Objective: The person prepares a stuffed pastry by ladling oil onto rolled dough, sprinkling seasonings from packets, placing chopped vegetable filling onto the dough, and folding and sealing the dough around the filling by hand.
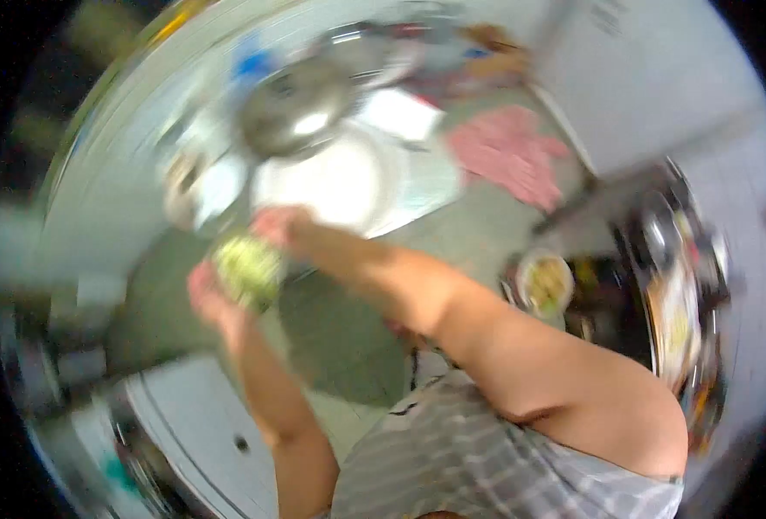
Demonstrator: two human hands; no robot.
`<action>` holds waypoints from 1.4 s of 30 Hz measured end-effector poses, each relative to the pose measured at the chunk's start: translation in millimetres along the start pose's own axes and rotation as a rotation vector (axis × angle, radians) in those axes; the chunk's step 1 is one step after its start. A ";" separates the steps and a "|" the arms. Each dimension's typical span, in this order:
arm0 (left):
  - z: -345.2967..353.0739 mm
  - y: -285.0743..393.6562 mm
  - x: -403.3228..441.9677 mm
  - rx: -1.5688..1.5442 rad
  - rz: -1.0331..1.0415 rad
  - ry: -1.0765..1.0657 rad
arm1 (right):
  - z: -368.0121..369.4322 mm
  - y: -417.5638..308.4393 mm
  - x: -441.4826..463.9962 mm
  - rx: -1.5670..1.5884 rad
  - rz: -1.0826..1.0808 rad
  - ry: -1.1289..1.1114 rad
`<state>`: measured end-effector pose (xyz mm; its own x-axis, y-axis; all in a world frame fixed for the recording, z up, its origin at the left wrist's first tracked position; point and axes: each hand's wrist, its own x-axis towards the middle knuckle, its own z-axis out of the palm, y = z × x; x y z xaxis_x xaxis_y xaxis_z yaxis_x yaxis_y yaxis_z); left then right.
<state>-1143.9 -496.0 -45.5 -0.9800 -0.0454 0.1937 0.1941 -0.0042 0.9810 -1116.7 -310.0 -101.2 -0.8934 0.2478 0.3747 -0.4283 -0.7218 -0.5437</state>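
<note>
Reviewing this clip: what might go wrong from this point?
1. The greens are held up between the left hand and the right hand; if they are loose, as they seem, bits could drop. Blur hides whether anything supports them underneath.

2. The right hand appears close to the edge of the white dish, so a careless swing might knock it.

Arms (478,320) outstretched, left hand (208,290) and right hand (282,225) apart but near, blurred
</note>
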 end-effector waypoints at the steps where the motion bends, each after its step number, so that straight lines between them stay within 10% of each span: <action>1: 31.1 56.4 -17.9 -0.237 -0.337 0.054 | 16.5 -48.8 -10.4 0.029 0.094 0.130; 3: 56.9 89.3 -51.6 -0.076 -0.215 -0.004 | 72.8 -173.9 -34.7 0.137 0.353 0.620; 8: 74.2 46.7 -193.8 0.015 -0.328 -0.593 | 62.4 -382.0 -253.4 -0.869 0.265 0.693; 12: 154.3 76.5 -404.2 -0.010 -0.568 -0.680 | 21.7 -473.8 -442.9 -1.226 -0.220 1.179; 15: 230.5 124.4 -519.7 0.003 -0.706 -0.854 | 36.2 -537.0 -523.3 -0.601 -0.200 1.355; 23: 387.9 228.3 -717.9 -0.098 -0.840 -1.322 | 46.8 -677.2 -747.8 -0.596 -0.504 1.740; 27: 444.7 245.8 -817.6 0.106 -0.595 -1.644 | 46.2 -728.3 -826.2 -0.948 -0.368 2.170; 31: 502.0 216.5 -917.2 0.175 -0.058 -2.049 | 10.5 -750.0 -870.1 -1.117 -0.378 2.060; 36: 543.4 213.1 -992.0 0.036 0.612 -2.012 | -0.8 -773.6 -886.4 -1.586 0.065 1.795; 42: 553.0 219.0 -1012.1 0.104 0.710 -2.006 | -20.2 -785.3 -892.0 -1.881 0.134 1.622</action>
<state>-133.7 101.4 -19.6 0.5219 0.8450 0.1165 0.5254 -0.4261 0.7365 13.8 48.8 -23.7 0.0934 0.9759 0.1971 0.7789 0.0517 -0.6251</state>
